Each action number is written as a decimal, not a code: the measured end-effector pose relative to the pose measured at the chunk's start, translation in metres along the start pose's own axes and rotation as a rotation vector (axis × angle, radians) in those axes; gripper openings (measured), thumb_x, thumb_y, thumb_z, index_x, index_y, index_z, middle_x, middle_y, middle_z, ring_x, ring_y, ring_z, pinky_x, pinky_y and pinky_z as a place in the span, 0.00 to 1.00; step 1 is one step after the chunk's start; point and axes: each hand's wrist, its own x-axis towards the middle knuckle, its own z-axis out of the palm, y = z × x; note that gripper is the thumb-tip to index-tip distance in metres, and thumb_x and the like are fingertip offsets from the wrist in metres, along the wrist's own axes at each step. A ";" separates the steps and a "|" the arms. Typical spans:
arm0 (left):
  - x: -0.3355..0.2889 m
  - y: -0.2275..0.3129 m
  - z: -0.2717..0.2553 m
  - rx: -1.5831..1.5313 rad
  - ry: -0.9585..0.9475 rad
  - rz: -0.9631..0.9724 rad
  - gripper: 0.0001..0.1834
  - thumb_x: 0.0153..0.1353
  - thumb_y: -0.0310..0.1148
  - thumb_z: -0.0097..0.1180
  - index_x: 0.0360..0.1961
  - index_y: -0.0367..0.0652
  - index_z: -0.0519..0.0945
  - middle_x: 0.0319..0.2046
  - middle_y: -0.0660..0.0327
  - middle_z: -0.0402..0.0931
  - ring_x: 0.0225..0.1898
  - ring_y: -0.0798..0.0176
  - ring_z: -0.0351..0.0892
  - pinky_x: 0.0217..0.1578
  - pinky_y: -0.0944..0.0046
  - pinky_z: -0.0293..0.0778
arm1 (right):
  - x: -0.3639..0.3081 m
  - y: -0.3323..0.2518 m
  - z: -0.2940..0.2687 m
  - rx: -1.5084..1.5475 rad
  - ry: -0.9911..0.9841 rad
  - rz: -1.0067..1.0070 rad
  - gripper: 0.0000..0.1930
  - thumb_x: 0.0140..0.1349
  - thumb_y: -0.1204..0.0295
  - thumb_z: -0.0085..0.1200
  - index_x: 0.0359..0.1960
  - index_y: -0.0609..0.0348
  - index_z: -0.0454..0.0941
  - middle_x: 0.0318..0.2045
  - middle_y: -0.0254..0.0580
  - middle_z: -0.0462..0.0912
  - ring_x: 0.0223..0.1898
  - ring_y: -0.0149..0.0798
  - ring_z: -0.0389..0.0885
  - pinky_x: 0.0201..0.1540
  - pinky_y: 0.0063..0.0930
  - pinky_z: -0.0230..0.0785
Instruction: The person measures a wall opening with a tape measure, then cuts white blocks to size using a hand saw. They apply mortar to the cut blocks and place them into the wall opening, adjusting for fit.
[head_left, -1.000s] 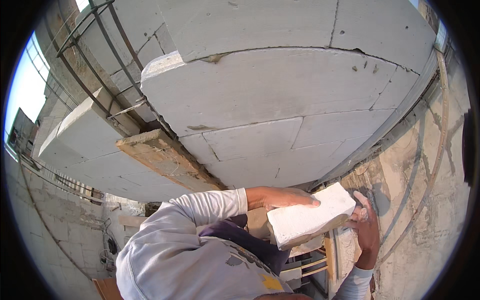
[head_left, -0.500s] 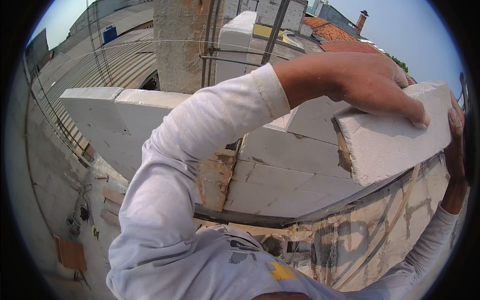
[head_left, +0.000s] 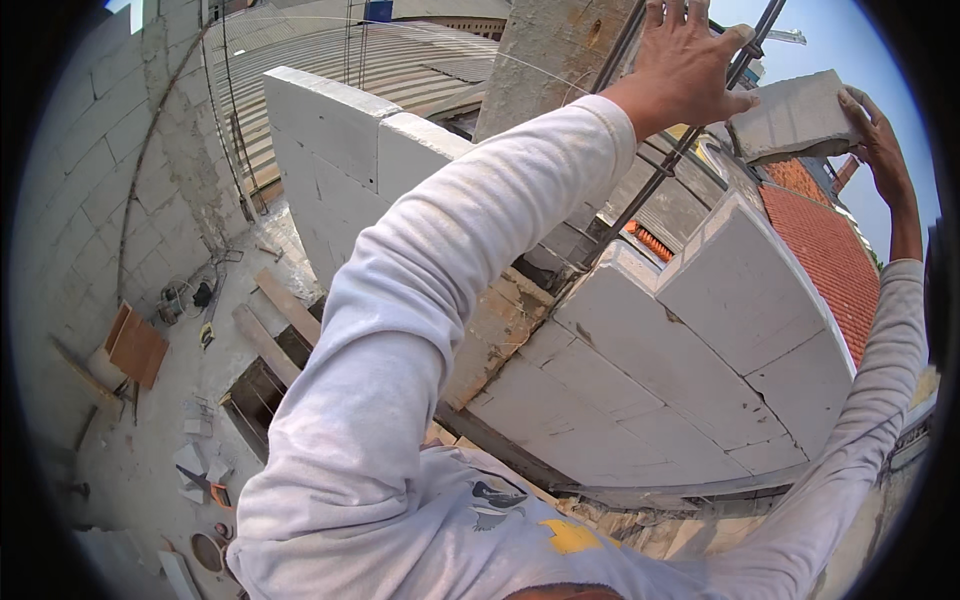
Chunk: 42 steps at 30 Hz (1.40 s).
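Observation:
At the upper right my right hand grips the end of a white lightweight concrete block, holding it up above the wall with its lower edge tilted. My left hand is raised with its fingers spread, beside the steel rebar column. Its thumb comes close to the block's left end; whether they touch I cannot tell. Below both hands stands a wall of white blocks, with a stepped gap in its top course next to the rebar.
Left of the rebar rise a concrete column and another white block wall. A red tiled roof lies beyond the wall. Down on the floor are a hand saw, planks, a brown board and a dark opening.
The block has gone from above the right part of the wall up and away, now in my right hand. My left hand has let go of it and moved up to the rebar. The view has turned.

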 end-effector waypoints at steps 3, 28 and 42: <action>0.009 -0.009 -0.022 -0.139 -0.179 -0.041 0.36 0.57 0.45 0.70 0.68 0.52 0.76 0.65 0.38 0.72 0.70 0.32 0.65 0.72 0.29 0.51 | 0.023 0.028 0.039 0.116 0.029 -0.004 0.44 0.65 0.34 0.57 0.71 0.56 0.71 0.59 0.55 0.80 0.62 0.50 0.79 0.69 0.53 0.71; 0.013 -0.021 -0.022 -0.346 -0.125 0.035 0.31 0.56 0.40 0.73 0.61 0.47 0.82 0.48 0.46 0.85 0.56 0.46 0.81 0.61 0.45 0.70 | 0.041 0.021 0.157 0.008 -0.333 -0.157 0.42 0.59 0.42 0.69 0.70 0.51 0.73 0.57 0.55 0.84 0.62 0.54 0.80 0.70 0.54 0.72; 0.013 -0.021 -0.027 -0.300 -0.127 0.057 0.31 0.57 0.40 0.74 0.62 0.46 0.82 0.41 0.48 0.86 0.52 0.50 0.83 0.57 0.47 0.74 | 0.021 0.002 0.184 -0.139 -0.367 -0.232 0.44 0.54 0.41 0.71 0.67 0.55 0.76 0.59 0.64 0.82 0.61 0.63 0.81 0.66 0.61 0.73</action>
